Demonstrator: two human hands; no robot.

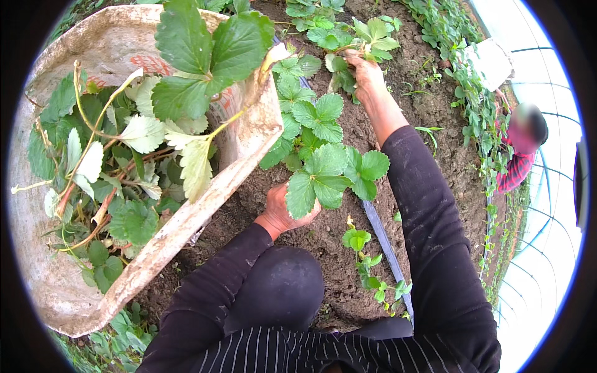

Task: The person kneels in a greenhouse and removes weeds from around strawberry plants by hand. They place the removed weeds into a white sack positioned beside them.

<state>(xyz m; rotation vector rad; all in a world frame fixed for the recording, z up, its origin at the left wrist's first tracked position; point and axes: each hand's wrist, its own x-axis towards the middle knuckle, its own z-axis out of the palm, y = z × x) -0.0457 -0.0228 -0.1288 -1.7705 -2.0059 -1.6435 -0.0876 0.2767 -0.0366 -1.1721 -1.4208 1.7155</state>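
My right hand (366, 77) reaches forward into the strawberry row, its fingers closed around some strawberry leaves (375, 39). Leaves hang on both sides of that hand, and the gripped stems are mostly hidden. Lower down, my left hand (284, 210) is low over the soil at the base of a strawberry plant (319, 175). Broad green leaves cover its fingers, so what they hold cannot be seen. At left, a dirty white woven sack (228, 175) gapes wide, with picked strawberry leaves and stems (130, 154) inside.
A flat dark drip tape (385, 249) runs along the brown soil (340, 265). Beside it grows a small runner plant (357, 238). Another person (515, 161) works beyond the right-hand plant row (473, 100), near a white sack (492, 63). Greenhouse film (543, 200) curves along the right.
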